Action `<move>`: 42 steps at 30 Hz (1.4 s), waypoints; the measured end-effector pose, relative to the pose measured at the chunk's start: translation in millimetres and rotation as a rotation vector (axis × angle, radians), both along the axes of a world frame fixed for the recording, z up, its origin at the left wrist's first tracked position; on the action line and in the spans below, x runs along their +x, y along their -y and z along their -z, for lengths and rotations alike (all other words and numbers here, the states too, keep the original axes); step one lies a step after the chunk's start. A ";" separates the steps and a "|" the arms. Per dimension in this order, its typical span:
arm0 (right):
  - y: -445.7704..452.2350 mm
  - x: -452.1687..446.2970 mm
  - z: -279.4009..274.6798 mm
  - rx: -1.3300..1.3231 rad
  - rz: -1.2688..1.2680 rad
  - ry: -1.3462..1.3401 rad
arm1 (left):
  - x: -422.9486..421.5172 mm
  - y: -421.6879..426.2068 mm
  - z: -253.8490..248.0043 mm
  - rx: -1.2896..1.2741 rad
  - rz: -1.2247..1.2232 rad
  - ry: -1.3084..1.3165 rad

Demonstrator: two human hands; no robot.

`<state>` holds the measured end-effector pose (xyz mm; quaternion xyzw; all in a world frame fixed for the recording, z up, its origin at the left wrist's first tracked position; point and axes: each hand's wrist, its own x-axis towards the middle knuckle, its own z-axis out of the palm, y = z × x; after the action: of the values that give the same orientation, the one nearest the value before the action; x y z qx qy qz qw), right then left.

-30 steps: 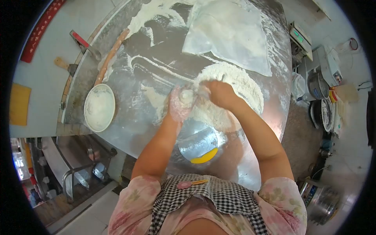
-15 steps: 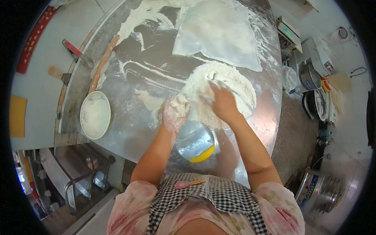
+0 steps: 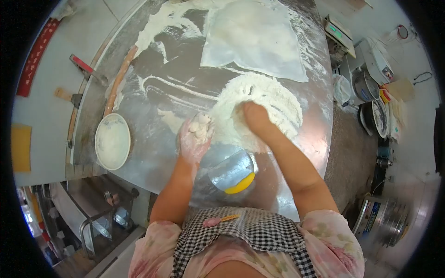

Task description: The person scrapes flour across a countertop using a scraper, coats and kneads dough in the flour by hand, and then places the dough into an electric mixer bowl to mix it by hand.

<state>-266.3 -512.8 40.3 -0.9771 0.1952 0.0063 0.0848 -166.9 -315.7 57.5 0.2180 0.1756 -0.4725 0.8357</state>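
Note:
My left hand (image 3: pixel 194 139) is dusted with flour and holds a lump of white dough (image 3: pixel 200 127) in its upturned palm. To its right, my right hand (image 3: pixel 253 114) is in the flour pile (image 3: pixel 278 102); its fingertips are hidden and I cannot make out whether they hold anything. Nearer to me, a round metal scraper with a yellow edge (image 3: pixel 232 172) lies on the metal table (image 3: pixel 157 157).
A white sheet (image 3: pixel 255 39) covers the table's far part. At the left are a bowl of flour (image 3: pixel 112 142), a rolling pin (image 3: pixel 120 78) and a red-handled tool (image 3: pixel 88 68). A scale (image 3: pixel 339 35) and pots (image 3: pixel 366 85) stand at the right.
My hands have moved apart. My left hand has shifted left and down with the dough, its palm now turned up, while my right hand has gone into the flour.

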 end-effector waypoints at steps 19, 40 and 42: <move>19.5 -100.4 8.4 0.184 0.494 0.188 | -9.6 55.2 3.9 -0.094 0.009 -0.049; -27.1 0.8 14.2 0.302 0.064 0.078 | 24.6 -1.1 11.8 -0.154 -0.138 0.032; -3.0 21.6 22.8 0.490 -0.046 0.328 | 28.2 -10.9 6.4 -0.083 -0.182 0.009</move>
<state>-244.7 -509.7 17.4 -0.9197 0.1492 -0.1030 0.3483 -138.7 -304.8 51.1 0.1684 0.1711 -0.4006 0.8843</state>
